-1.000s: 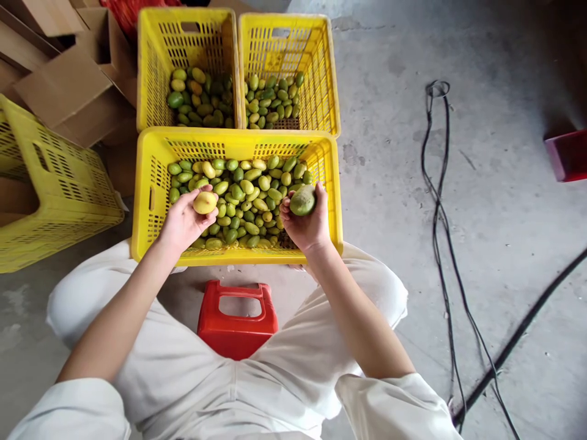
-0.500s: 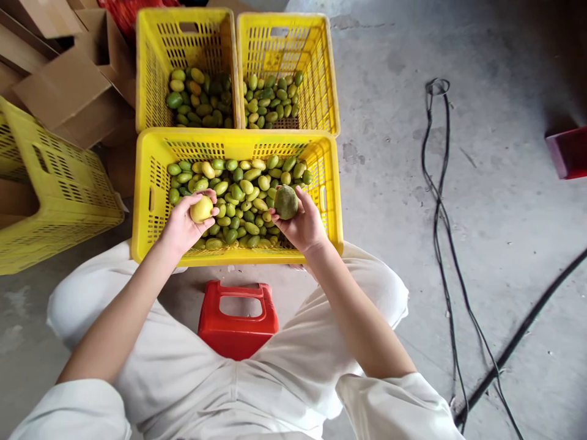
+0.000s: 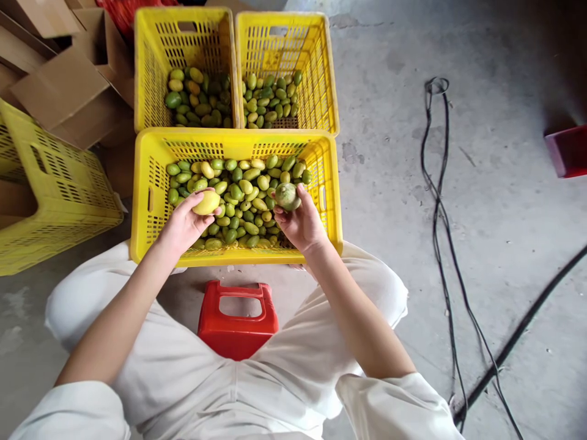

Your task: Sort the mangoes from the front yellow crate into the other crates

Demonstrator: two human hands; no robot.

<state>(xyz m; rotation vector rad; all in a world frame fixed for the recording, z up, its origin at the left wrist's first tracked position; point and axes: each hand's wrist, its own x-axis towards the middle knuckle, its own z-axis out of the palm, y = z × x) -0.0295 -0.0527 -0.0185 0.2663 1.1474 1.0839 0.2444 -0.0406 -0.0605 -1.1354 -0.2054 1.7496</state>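
Observation:
My left hand (image 3: 184, 225) holds a smooth yellow oval fruit (image 3: 207, 202) between thumb and fingers, its long side lying crosswise. In my right hand (image 3: 304, 225) is a rounder, dull green fruit (image 3: 287, 197) with a pale, stem-like spot facing up. Both hands are raised over the near yellow crate (image 3: 236, 259). Inside that crate lie many green and yellowish oval fruits (image 3: 238, 192), of a kind I cannot name for certain. Part of this pile is hidden under my hands.
Behind stand two yellow crates, left (image 3: 142, 73) and right (image 3: 334, 79), each partly filled with similar fruit. Another yellow crate (image 3: 68, 183) and cardboard boxes (image 3: 68, 91) are at left. A red stool (image 3: 237, 339) is between my legs. Black cables (image 3: 439, 201) cross the floor at right.
Both fruits have been turned in my fingers. The yellow one now lies lengthwise, and the green one shows its pale, stem-like spot. My hands have stayed nearly in place.

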